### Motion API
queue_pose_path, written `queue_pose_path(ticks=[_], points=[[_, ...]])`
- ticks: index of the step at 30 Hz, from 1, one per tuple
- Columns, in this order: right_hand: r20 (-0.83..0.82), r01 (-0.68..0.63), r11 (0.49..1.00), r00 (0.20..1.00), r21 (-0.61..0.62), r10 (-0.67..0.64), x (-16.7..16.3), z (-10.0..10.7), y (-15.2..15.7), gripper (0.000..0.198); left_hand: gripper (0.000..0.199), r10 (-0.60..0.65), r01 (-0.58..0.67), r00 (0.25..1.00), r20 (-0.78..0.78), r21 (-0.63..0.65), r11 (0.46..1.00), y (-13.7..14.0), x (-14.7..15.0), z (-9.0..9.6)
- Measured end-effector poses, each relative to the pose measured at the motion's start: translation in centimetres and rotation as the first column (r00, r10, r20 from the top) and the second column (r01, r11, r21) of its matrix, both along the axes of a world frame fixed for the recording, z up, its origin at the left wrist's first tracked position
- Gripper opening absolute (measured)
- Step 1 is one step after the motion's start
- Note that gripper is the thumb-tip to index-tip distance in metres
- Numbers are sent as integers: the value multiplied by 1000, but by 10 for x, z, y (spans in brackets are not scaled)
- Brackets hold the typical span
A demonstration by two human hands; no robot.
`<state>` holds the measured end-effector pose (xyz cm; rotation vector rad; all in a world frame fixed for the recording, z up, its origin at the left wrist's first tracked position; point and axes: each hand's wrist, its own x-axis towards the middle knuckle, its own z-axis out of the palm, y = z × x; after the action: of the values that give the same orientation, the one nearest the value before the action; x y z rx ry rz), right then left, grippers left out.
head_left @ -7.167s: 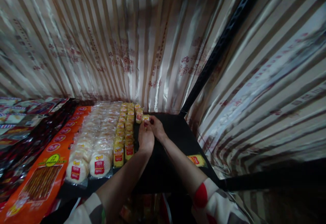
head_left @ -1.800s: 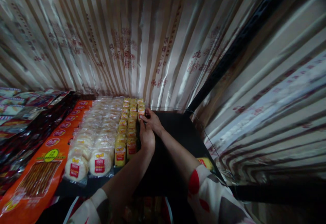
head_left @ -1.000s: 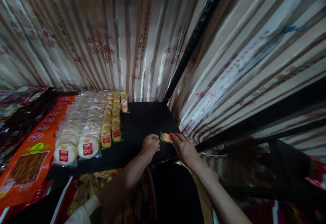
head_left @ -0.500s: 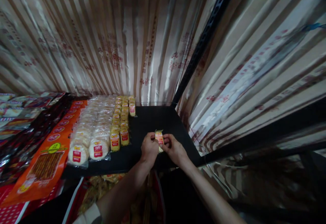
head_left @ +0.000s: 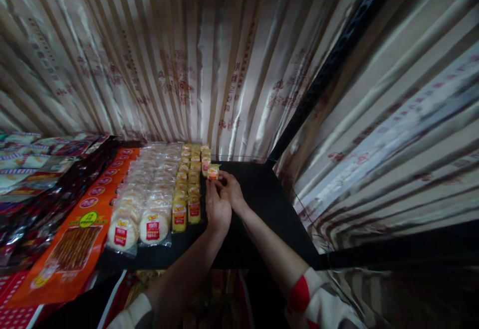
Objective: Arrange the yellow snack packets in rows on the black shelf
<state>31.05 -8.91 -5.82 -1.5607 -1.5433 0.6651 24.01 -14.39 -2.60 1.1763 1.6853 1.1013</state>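
Between my fingertips is a small yellow snack packet (head_left: 213, 172) with a red and white label, held upright at the front of a short row of like packets (head_left: 205, 161). My left hand (head_left: 218, 208) grips its lower edge, and my right hand (head_left: 232, 189) pinches its right side; both are closed on it. Just to the left run two longer rows of yellow snack packets (head_left: 193, 208). Beside those stand rows of round white crackers in clear wrappers (head_left: 153, 227). My fingers partly hide the packet's lower part.
The black shelf (head_left: 258, 219) ends at a dark slotted post (head_left: 299, 114) on the right. Farther left lie an orange snack bag (head_left: 75, 246) and dark shiny packs (head_left: 41, 219). A red-edged container (head_left: 245, 299) with yellowish packets sits below. Striped curtain (head_left: 209, 70) hangs behind.
Both hands have carried the packet left and farther back, from over the bare shelf to the front of the short row. The view has shifted slightly.
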Motion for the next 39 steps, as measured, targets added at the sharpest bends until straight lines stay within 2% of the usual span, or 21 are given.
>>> queue_pose_path(ticks=[8, 13, 17, 25, 29, 33, 36, 39], points=[[108, -46, 999, 993, -22, 49, -13, -3, 18, 36, 46, 21, -20, 997, 80, -22, 1000, 16, -4, -7], [173, -31, 999, 984, -19, 33, -13, -3, 22, 39, 48, 29, -21, 994, 107, -67, 998, 19, -4, -8], [114, -61, 998, 992, 12, 59, -13, -7, 22, 40, 49, 35, -26, 994, 104, -91, 996, 20, -4, -7], [91, -43, 999, 995, 24, 41, -19, -14, 28, 39, 50, 18, -21, 995, 101, 26, 999, 23, -8, -19], [66, -36, 999, 997, 23, 34, -19, -20, 30, 41, 49, 28, -29, 992, 127, 8, 1000, 25, -8, -22], [10, 6, 1000, 1000, 18, -6, -19, -23, 25, 45, 48, 41, -38, 990, 138, -25, 999, 18, -9, -16], [29, 60, 998, 998, 0, -60, -19, -21, 12, 46, 49, 30, -22, 990, 136, -60, 998, 8, -9, -10], [35, 45, 999, 998, -17, -44, -19, -19, -6, 43, 47, 73, -60, 993, 97, -124, 990, -5, -6, -7]])
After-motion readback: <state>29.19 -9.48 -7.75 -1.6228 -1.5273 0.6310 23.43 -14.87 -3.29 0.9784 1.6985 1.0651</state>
